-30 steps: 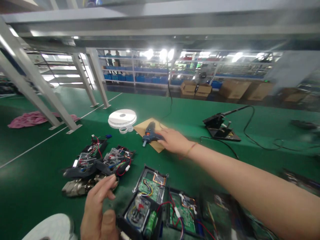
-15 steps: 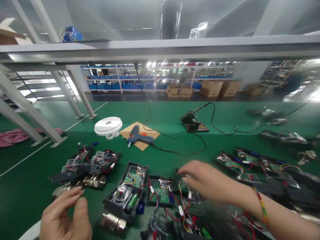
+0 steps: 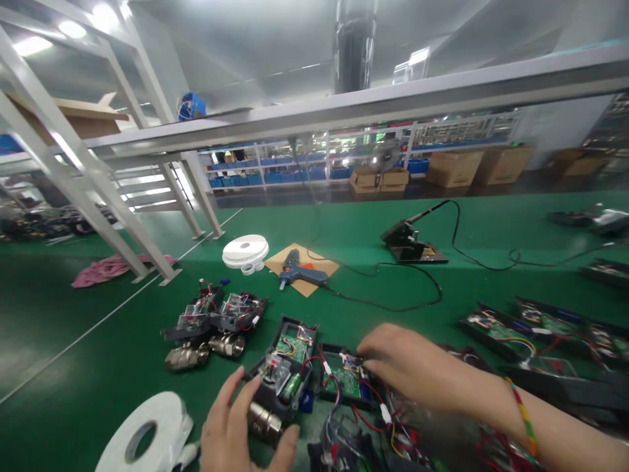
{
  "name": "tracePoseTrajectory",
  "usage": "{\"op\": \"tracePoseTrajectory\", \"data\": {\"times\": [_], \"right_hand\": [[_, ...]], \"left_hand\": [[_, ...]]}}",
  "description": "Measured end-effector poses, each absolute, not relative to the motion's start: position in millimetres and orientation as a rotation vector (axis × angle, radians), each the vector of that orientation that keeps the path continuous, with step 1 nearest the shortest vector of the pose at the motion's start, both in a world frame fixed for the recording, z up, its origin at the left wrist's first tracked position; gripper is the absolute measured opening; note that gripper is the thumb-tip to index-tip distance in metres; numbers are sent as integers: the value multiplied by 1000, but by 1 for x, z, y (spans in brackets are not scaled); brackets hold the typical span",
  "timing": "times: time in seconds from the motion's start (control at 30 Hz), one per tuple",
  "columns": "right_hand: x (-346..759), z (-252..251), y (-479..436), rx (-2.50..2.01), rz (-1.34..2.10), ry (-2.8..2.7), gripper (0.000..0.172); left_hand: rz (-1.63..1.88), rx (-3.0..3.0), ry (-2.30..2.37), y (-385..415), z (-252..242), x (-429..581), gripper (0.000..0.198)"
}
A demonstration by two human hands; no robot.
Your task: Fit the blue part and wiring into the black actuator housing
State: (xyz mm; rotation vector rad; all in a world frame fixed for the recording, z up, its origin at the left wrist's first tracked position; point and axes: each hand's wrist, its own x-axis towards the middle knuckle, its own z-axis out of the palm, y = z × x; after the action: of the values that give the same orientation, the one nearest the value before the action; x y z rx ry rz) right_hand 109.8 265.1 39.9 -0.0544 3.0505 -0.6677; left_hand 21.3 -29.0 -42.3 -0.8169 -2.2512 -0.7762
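Observation:
My left hand (image 3: 236, 429) wraps around the near end of an open black housing (image 3: 282, 377) with a green circuit board, coloured wires and a metal valve fitting below it. My right hand (image 3: 410, 367) rests fingers-down on the neighbouring open housing (image 3: 344, 380) with a green board and red wires; whether it grips anything cannot be told. Both sit on the green bench (image 3: 98, 354).
Two more valve units (image 3: 216, 321) lie to the left. A blue glue gun (image 3: 299, 272) rests on cardboard beside white tape rolls (image 3: 244, 252). A soldering stand (image 3: 410, 239) with cable sits behind. Several open housings (image 3: 540, 331) lie right. A white tape roll (image 3: 147, 436) is near left.
My right hand left the glue gun and came back to the housings in front of me. My left hand went forward and took hold of the near housing.

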Motion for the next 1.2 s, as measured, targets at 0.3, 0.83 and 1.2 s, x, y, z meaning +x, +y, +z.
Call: {"op": "tracePoseTrajectory", "data": {"times": [0.3, 0.83, 1.2], "right_hand": [[53, 43, 229, -339, -516, 2963, 15], [23, 25, 186, -590, -469, 2871, 11], [26, 17, 184, -599, -319, 2840, 14]], "left_hand": [[-944, -779, -2329, -5, -48, 7, 67], [-1216, -862, -2560, -78, -37, -32, 80], [-736, -1319, -2445, -95, 12, -53, 98]]}}
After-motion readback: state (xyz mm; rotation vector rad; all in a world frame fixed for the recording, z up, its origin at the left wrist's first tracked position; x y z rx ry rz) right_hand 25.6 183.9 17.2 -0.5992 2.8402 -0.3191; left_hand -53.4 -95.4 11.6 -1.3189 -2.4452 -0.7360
